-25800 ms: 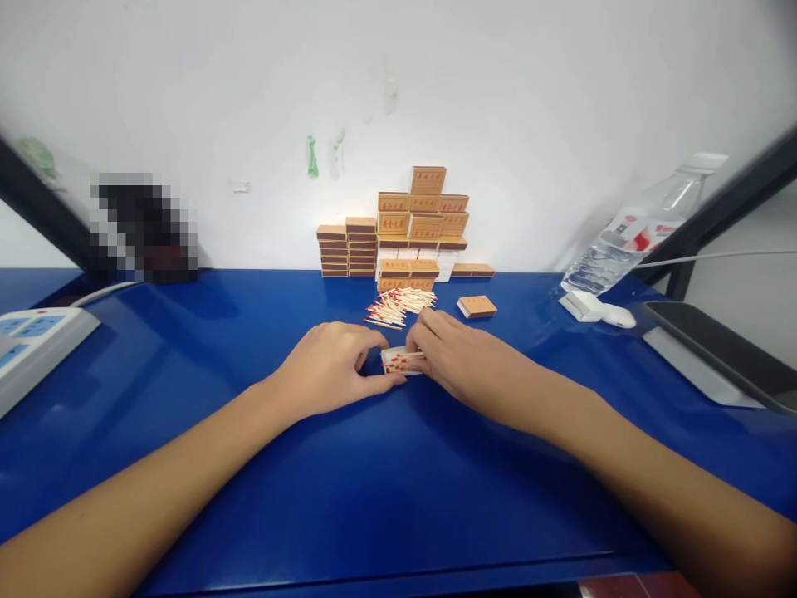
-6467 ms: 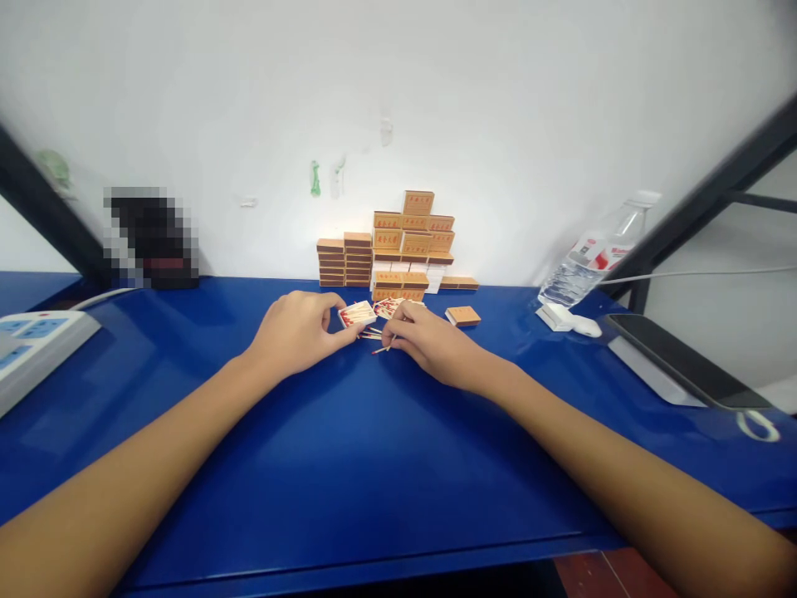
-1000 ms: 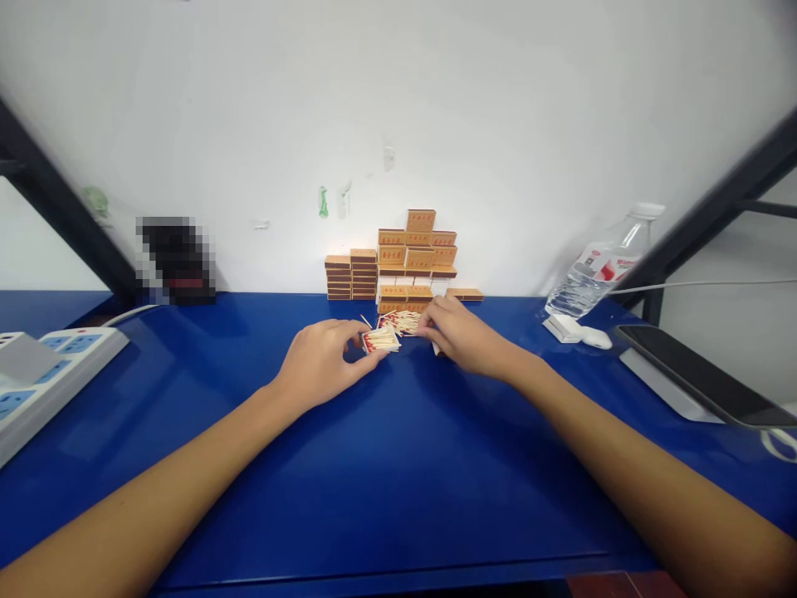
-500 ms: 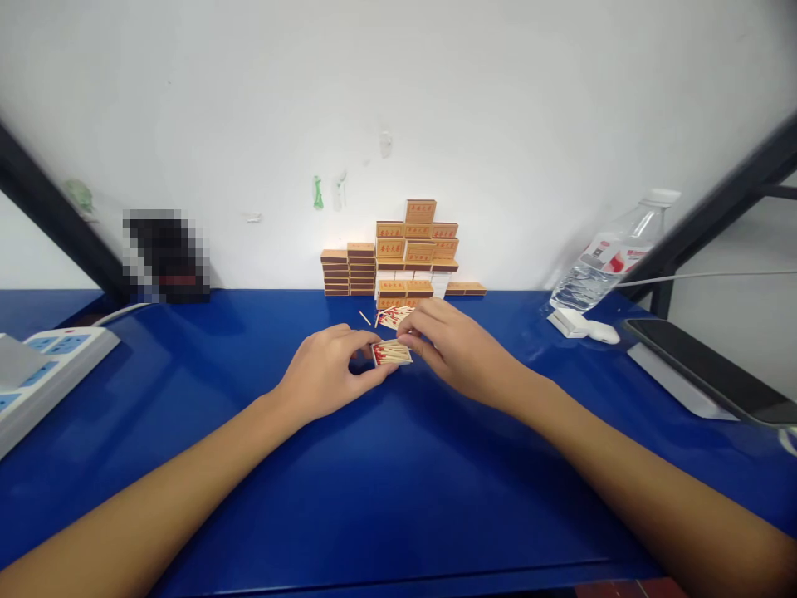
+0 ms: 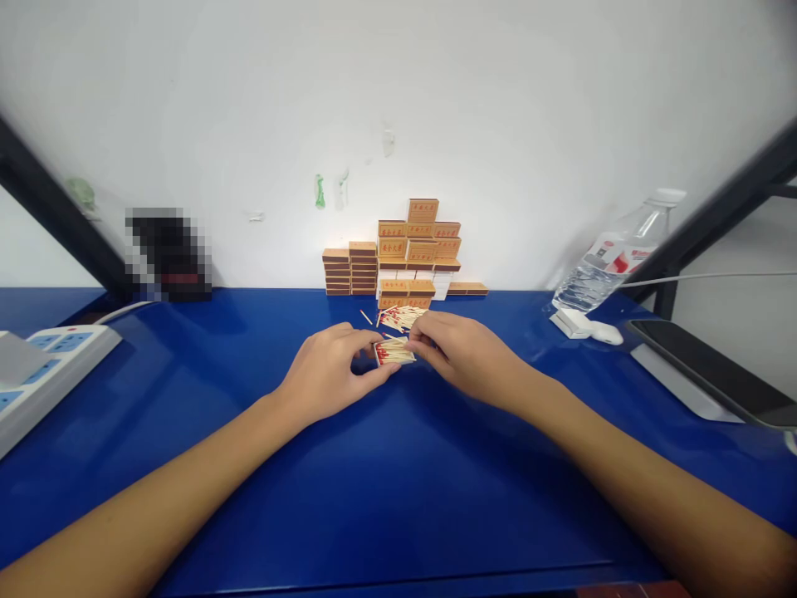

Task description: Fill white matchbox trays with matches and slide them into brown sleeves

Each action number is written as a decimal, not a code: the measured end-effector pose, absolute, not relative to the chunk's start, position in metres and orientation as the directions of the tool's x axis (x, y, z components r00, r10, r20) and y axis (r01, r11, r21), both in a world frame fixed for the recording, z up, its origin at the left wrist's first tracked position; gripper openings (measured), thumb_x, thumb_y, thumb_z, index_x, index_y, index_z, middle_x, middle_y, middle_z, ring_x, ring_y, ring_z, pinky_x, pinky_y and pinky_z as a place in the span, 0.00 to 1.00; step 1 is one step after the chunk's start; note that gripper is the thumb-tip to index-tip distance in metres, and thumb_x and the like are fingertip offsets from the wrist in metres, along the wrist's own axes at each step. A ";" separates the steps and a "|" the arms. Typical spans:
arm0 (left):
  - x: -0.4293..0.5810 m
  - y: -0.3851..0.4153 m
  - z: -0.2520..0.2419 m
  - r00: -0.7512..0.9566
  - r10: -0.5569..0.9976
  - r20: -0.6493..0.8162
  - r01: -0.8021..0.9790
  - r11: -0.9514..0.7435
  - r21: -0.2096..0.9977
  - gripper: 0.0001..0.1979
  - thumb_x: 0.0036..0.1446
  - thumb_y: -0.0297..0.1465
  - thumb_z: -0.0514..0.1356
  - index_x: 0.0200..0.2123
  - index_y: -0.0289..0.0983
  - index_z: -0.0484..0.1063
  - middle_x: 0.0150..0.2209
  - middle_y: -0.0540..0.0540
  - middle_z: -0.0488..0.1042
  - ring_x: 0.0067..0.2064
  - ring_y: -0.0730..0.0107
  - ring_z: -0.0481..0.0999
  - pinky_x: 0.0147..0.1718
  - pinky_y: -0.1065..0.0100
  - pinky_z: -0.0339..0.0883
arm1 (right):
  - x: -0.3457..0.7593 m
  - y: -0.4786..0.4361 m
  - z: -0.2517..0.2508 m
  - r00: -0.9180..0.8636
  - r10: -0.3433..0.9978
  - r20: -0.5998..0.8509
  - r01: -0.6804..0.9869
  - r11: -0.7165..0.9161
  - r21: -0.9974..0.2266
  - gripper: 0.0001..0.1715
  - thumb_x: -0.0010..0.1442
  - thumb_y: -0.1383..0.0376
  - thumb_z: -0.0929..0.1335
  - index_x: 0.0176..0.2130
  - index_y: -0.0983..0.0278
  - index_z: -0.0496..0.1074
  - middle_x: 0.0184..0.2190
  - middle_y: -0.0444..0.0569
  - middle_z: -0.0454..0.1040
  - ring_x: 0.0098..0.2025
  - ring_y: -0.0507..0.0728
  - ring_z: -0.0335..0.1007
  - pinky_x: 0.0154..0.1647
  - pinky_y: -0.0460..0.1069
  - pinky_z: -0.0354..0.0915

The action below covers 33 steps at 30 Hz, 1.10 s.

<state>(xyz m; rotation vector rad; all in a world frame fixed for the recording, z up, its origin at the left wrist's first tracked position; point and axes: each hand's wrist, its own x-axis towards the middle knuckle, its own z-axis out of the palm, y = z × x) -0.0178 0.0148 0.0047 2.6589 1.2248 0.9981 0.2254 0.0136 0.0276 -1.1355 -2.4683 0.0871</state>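
My left hand grips a small white matchbox tray between thumb and fingers, low over the blue table. Red-tipped matches lie lengthwise in the tray, heads to the left. At the tray's right end, my right hand is closed in a pinch on a match, its head pointing left over the tray. Just behind, a loose pile of matches lies on the table, partly covered by my right fingers. One single match rests apart, left of the pile.
Stacked matchboxes stand against the wall, with two shorter stacks on their left. A tilted water bottle, a white charger and a phone are on the right. A power strip lies at left.
My right hand has shifted slightly right and down, and a match now shows in its fingers over the tray. More of the pile behind is visible. My left hand stays with the tray.
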 end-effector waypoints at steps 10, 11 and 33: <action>-0.017 0.013 0.008 0.520 0.671 0.529 0.634 -0.718 0.287 0.16 0.63 0.43 0.67 0.48 0.39 0.81 0.35 0.47 0.80 0.33 0.67 0.76 0.34 0.65 0.69 | 0.227 0.014 0.028 -0.548 0.736 0.398 0.706 0.662 -0.252 0.06 0.74 0.61 0.64 0.46 0.61 0.68 0.43 0.53 0.74 0.40 0.59 0.70 0.41 0.52 0.64; -0.018 0.014 0.008 0.526 0.665 0.530 0.631 -0.723 0.281 0.16 0.63 0.43 0.67 0.48 0.38 0.81 0.35 0.47 0.80 0.33 0.67 0.76 0.34 0.65 0.69 | 0.227 0.015 0.028 -0.545 0.737 0.400 0.704 0.661 -0.258 0.06 0.74 0.63 0.63 0.46 0.61 0.68 0.43 0.53 0.74 0.41 0.59 0.70 0.42 0.52 0.64; -0.022 0.022 0.009 0.507 0.701 0.502 0.650 -0.693 0.312 0.17 0.63 0.45 0.66 0.47 0.40 0.82 0.35 0.48 0.80 0.33 0.68 0.75 0.33 0.65 0.68 | 0.219 0.013 0.016 -0.575 0.690 0.440 0.605 0.721 -0.338 0.04 0.73 0.66 0.66 0.43 0.63 0.71 0.41 0.50 0.74 0.38 0.55 0.69 0.40 0.50 0.64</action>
